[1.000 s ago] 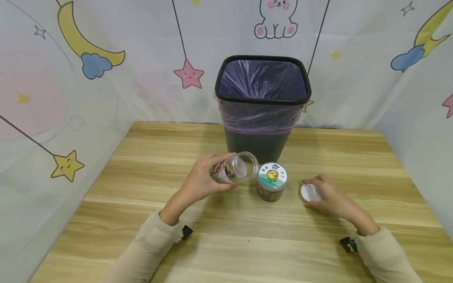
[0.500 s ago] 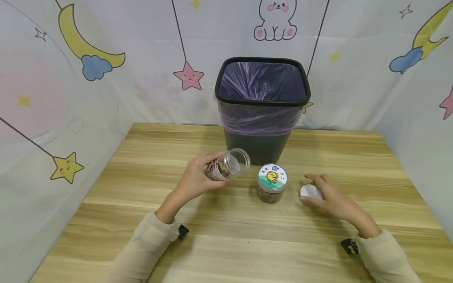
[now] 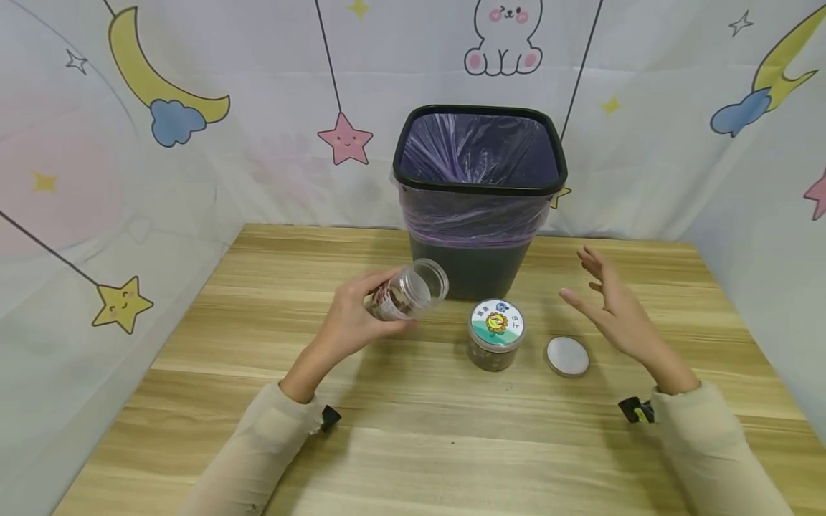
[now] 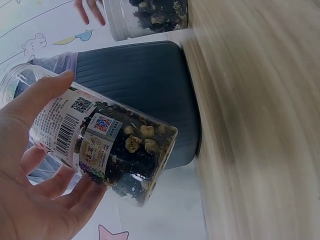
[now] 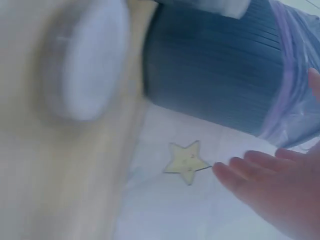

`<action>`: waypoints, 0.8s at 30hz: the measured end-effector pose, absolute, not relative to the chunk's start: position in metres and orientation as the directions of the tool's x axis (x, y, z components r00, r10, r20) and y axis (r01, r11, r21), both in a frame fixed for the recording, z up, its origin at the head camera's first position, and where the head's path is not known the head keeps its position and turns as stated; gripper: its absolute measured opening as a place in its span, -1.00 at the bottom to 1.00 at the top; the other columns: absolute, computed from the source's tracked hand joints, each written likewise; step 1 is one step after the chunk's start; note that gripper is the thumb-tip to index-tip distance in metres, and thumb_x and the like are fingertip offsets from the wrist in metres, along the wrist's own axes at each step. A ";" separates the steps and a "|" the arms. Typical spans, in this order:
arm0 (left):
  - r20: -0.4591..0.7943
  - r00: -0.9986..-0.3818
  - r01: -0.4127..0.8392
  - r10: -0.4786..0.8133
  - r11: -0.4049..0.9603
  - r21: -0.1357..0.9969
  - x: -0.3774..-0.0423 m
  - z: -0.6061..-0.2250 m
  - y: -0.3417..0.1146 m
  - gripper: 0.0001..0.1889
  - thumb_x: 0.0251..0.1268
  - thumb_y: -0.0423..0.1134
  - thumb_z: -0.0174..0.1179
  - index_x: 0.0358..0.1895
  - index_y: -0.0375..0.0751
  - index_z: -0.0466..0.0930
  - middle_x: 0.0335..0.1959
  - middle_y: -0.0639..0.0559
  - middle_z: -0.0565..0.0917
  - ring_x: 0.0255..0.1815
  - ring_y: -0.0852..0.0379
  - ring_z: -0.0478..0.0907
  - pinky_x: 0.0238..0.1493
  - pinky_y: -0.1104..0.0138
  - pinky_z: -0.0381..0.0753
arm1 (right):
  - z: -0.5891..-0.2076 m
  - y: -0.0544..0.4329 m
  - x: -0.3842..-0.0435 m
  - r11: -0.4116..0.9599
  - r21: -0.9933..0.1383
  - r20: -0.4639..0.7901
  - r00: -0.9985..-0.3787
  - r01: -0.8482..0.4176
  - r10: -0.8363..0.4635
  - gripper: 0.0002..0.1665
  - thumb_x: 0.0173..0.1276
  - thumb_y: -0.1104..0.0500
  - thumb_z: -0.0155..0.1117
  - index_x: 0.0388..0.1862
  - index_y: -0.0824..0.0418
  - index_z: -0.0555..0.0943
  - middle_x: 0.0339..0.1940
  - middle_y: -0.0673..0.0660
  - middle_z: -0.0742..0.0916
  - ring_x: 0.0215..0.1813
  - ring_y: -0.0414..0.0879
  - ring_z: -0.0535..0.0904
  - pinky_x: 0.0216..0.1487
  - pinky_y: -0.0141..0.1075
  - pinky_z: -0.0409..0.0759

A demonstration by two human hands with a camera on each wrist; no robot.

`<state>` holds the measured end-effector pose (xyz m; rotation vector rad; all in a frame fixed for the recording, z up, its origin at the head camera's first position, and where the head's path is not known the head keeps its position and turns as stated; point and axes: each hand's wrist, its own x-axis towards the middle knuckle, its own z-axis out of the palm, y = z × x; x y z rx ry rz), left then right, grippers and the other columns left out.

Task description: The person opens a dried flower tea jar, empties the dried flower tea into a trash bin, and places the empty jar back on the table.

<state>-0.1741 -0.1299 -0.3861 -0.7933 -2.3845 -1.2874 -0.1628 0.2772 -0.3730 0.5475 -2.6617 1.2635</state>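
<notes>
1. Left hand (image 3: 351,315): holding the clear plastic cylindrical jar with a printed paper label (image 4: 110,142), fingers and thumb wrapped round its side
2. That jar: tilted, uncovered mouth higher than base, mouth toward the right in the head view; base off the table in the left wrist view; dark dried bits and pale yellowish buds (image 4: 142,140) gathered at the base end
3. Right hand (image 3: 613,312): grip wide, fingers extended, thumb apart, in the air just beyond the flat round silvery-white lid (image 3: 568,356), not touching it
4. Lid: flat on the pale wood-grain table (image 3: 413,459), just right of the squat clear jar with a white-and-green sunflower-print top (image 3: 493,340)
5. Squat jar: upright, top on, dark contents, between held jar and lid, apart from both
6. Dark grey ribbed plastic bin with black rim (image 3: 474,261): upright on the table behind the squat jar, translucent purple liner (image 3: 467,222) folded over its rim
7. Backdrop: white fabric sheet with cartoon moons and stars (image 3: 277,79); lid blurred in the right wrist view
</notes>
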 end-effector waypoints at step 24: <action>0.589 -0.785 0.608 0.192 0.426 0.670 -0.181 -0.370 -0.128 -0.19 -0.24 -0.24 0.68 0.27 -0.12 0.59 0.04 -0.01 0.68 0.06 0.08 0.58 0.05 0.17 0.62 | -0.272 0.214 -0.228 0.448 -0.725 0.482 -0.850 -0.524 -0.214 -0.08 0.49 0.04 0.21 0.62 0.24 -0.04 0.64 0.14 0.06 0.60 -0.06 0.03 0.52 -0.24 0.06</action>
